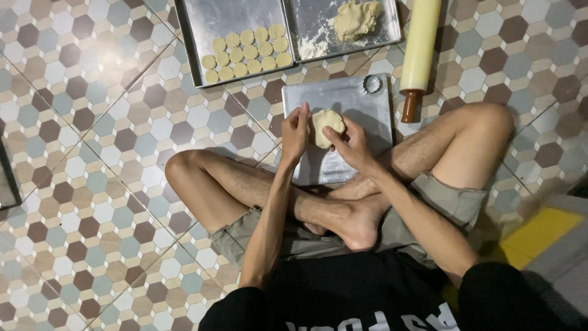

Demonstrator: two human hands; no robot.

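Observation:
I sit cross-legged on a tiled floor. Both hands hold a pale lump of dough (326, 124) above a metal sheet (367, 116) lying in front of my legs. My left hand (295, 132) presses against the lump's left side with fingers upright. My right hand (352, 144) cups it from the right and below. A small round metal cutter (372, 84) rests on the sheet's far corner.
A baking tray (202, 37) at the far side holds several round dough discs (248, 49). Beside it a second tray (392, 30) carries a larger dough mass (355, 18) and loose flour. A pale rolling pin (419, 49) with a brown handle lies to the right.

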